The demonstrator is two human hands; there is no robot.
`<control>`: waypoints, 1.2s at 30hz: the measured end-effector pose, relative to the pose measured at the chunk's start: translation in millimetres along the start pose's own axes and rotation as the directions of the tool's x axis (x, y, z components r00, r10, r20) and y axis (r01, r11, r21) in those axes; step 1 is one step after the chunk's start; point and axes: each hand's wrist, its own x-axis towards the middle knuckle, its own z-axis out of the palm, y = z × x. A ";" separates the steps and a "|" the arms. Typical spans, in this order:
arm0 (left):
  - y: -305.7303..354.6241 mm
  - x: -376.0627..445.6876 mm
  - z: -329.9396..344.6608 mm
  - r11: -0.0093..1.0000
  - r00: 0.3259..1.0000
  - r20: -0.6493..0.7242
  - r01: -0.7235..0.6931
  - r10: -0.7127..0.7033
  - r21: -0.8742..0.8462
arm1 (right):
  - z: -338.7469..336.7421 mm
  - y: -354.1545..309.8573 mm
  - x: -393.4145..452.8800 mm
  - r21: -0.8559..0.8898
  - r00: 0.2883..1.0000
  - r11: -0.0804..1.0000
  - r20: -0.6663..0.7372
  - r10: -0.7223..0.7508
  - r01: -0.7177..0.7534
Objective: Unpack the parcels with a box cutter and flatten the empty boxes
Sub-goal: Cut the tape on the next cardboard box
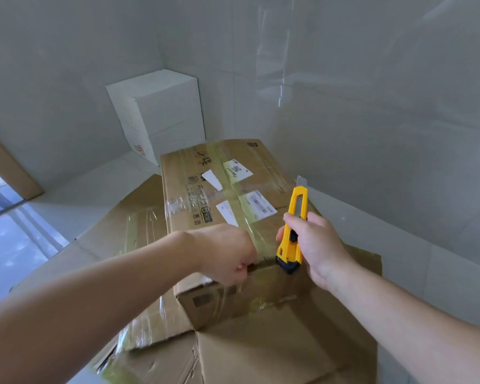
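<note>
A brown cardboard parcel with clear tape and white labels stands in the middle of the floor, on top of flattened cardboard. My right hand grips a yellow box cutter upright over the parcel's near top edge, black end down by the taped seam. My left hand has its fingers curled at the near end of that seam, pinching the edge of the top flap or its tape; which one I cannot tell.
A white box stands in the corner behind the parcel. Glossy tiled walls close in at the back and right. A brown door frame and an opening lie at the far left. Pale tiled floor shows at left.
</note>
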 end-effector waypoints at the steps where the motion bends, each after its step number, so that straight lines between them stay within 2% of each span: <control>1: 8.9 -0.7 0.6 0.997 0.998 0.026 -0.047 0.049 -0.060 | 1.0 -2.0 2.4 -0.014 1.000 1.000 0.003 -0.006 0.006; 3: 18.0 -1.8 0.4 0.969 0.992 0.057 -0.095 0.111 -0.226 | 3.8 -5.9 7.4 -0.035 1.000 0.999 0.012 -0.022 0.022; 4: 15.1 -2.4 -1.2 0.957 0.995 0.071 -0.048 0.071 -0.284 | 5.3 -8.1 9.6 -0.048 0.999 0.998 0.019 -0.032 0.033; 7: -21.7 -2.7 2.1 0.943 0.970 0.007 0.236 -0.242 -0.236 | 9.9 -11.3 16.8 -0.099 0.998 0.994 0.032 -0.047 0.050; 8: -38.9 -3.0 6.3 0.915 0.935 -0.034 0.338 -0.353 -0.220 | 11.3 -11.3 19.0 -0.105 0.998 0.993 0.035 -0.046 0.049; 10: -72.9 -2.2 17.8 0.830 0.840 -0.132 0.473 -0.526 -0.296 | 14.8 -10.3 24.9 -0.123 0.998 0.991 0.048 -0.042 0.047; 12: -103.6 1.8 27.7 0.729 0.729 -0.204 0.533 -0.653 -0.430 | 18.9 -10.1 31.4 -0.136 0.998 0.990 0.062 -0.032 0.040; 14: -134.7 6.4 34.0 0.648 0.645 -0.215 0.568 -0.733 -0.508 | 22.3 -10.8 37.1 -0.136 0.997 0.990 0.069 -0.026 0.035; 18: -180.2 13.8 44.2 0.591 0.602 -0.171 0.619 -0.780 -0.517 | 24.9 -11.5 43.3 -0.194 0.998 0.981 0.061 -0.020 0.032; 21: -193.9 21.0 42.0 0.582 0.571 -0.199 0.635 -0.797 -0.507 | 27.0 -10.3 48.0 -0.285 0.997 0.956 0.058 -0.049 0.063; 27: -216.3 35.1 49.0 0.529 0.534 -0.153 0.677 -0.831 -0.512 | 39.2 -10.9 50.2 -0.396 0.988 0.911 0.144 -0.062 0.115; 30: -213.9 35.9 46.3 0.504 0.516 -0.165 0.634 -0.841 -0.586 | 38.8 -9.8 46.1 -0.442 0.977 0.881 0.191 -0.091 0.168; 32: -206.8 31.4 43.5 0.466 0.454 -0.193 0.630 -0.870 -0.621 | 33.7 -7.4 42.3 -0.452 0.973 0.872 0.208 -0.103 0.189; 34: -191.9 22.5 46.4 0.467 0.401 -0.248 0.673 -0.882 -0.573 | 24.5 -4.4 38.6 -0.456 0.971 0.867 0.211 -0.116 0.202; 36: -170.1 11.5 54.7 0.486 0.413 -0.256 0.719 -0.874 -0.497 | 15.0 -4.0 36.7 -0.465 0.972 0.863 0.203 -0.115 0.199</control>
